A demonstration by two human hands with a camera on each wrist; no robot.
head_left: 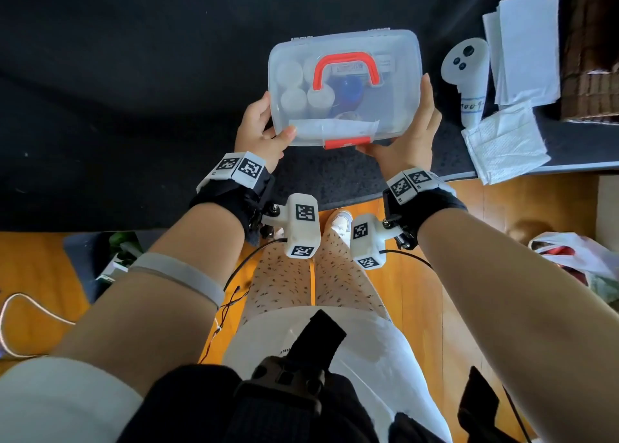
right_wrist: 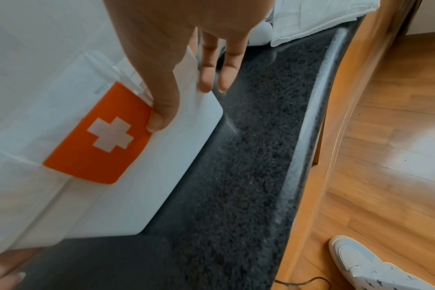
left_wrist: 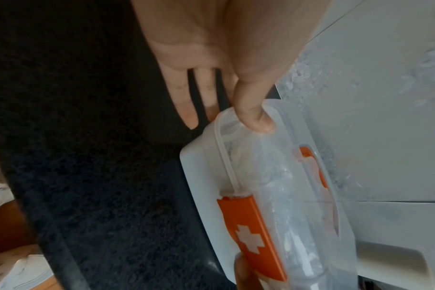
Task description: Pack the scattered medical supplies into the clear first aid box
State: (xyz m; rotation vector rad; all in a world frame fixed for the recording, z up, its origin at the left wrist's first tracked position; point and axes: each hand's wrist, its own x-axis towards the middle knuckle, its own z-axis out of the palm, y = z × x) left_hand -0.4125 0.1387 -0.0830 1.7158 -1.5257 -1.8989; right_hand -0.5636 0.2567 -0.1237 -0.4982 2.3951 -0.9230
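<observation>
The clear first aid box [head_left: 398, 107] has its lid down, a red handle [head_left: 345, 69] on top and an orange latch [head_left: 347, 142] with a white cross at the front. It is held tilted just above the black mat. Through the lid I see white round bottles [head_left: 289, 74], a blue round item [head_left: 350, 89] and a white packet [head_left: 335, 127]. My left hand [head_left: 264, 127] grips the box's near left corner, with its thumb [left_wrist: 256, 117] on the lid and fingers underneath. My right hand [head_left: 412, 131] holds the right side, its thumb [right_wrist: 164, 109] beside the latch [right_wrist: 104, 135].
A white controller [head_left: 465, 64], stacked white sheets [head_left: 522, 47] and a folded white pad [head_left: 505, 144] lie on the mat to the right. A brown basket [head_left: 593, 57] stands at far right. The table edge [right_wrist: 311, 137] runs close behind the box, above wooden floor.
</observation>
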